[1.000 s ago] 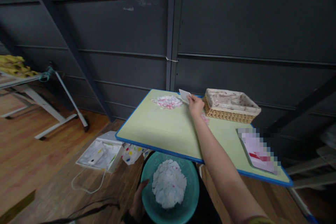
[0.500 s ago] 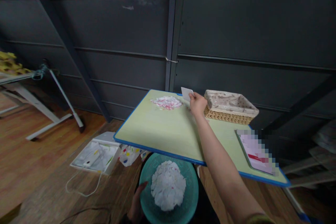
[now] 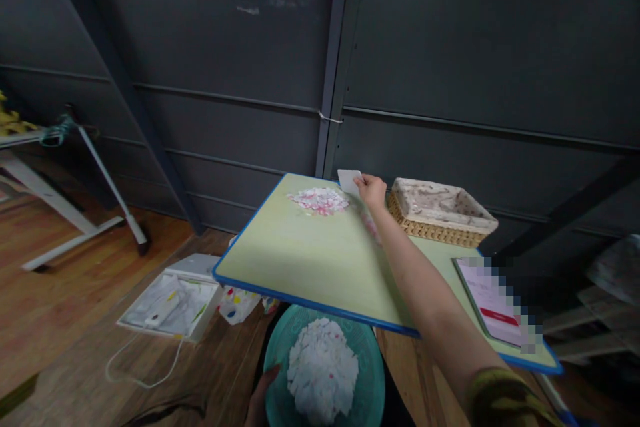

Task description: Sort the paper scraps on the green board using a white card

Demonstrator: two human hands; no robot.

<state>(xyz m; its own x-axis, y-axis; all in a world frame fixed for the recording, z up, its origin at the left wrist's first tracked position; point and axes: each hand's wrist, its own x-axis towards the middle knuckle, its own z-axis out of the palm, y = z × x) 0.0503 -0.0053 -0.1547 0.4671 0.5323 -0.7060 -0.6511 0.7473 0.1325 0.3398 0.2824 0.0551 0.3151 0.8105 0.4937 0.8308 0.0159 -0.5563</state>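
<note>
In the head view my right hand point(image 3: 373, 191) pinches a thin white card point(image 3: 349, 181) above the far edge of the table. Just left of the card, a heap of white and pink paper scraps point(image 3: 319, 201) lies on the yellow-green tabletop point(image 3: 290, 253). More pinkish scraps point(image 3: 371, 225) show beside my forearm, which partly covers them. Below the near edge, my left hand point(image 3: 263, 392) grips the rim of a teal plastic basin point(image 3: 373, 373). A mound of small white paper pieces point(image 3: 323, 367) fills its middle. The left fingertips under the rim are hidden.
A cloth-lined wicker basket point(image 3: 440, 230) stands at the back right of the table, close to my right hand. A tablet-like device point(image 3: 487, 303) lies near the right edge. On the floor at left is an open white box point(image 3: 165, 307) with a cord. A dark panelled wall point(image 3: 240, 120) rises behind.
My right hand and the card have shifted slightly left, toward the scrap heap, and the card is tilted differently. Pinkish scraps beside the forearm now show more. The left hand stays on the basin.
</note>
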